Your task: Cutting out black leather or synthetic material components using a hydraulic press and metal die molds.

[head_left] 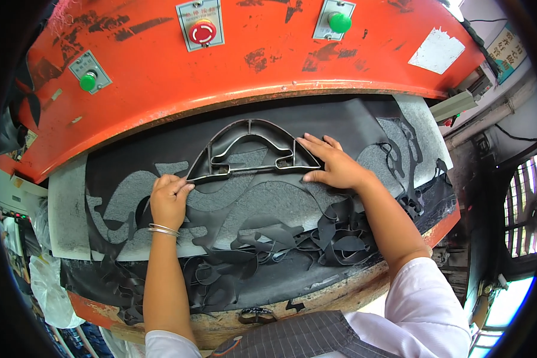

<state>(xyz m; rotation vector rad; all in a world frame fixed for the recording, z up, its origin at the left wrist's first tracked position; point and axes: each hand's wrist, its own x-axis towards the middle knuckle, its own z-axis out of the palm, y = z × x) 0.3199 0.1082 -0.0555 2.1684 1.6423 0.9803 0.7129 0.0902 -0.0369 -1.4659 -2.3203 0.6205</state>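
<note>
A metal cutting die (249, 123), shaped like a curved triangle with a curved inner frame, lies on black sheet material (161, 128). Its left tip is pinched between the thumb and fingers of my left hand (169, 200). At the right corner, my right hand (335, 164) grips the die, fingers along the far edge and thumb at the near edge. Cut-out gaps in the sheet expose a grey, rough cutting board (274, 203) beneath and around the die.
Black offcuts (268, 241) lie tangled along the near side. Behind stands an orange machine beam (250, 65) with a red stop button (202, 31) and green buttons, one at left (88, 81) and one at right (339, 22). A clear plastic bag (49, 292) hangs at left.
</note>
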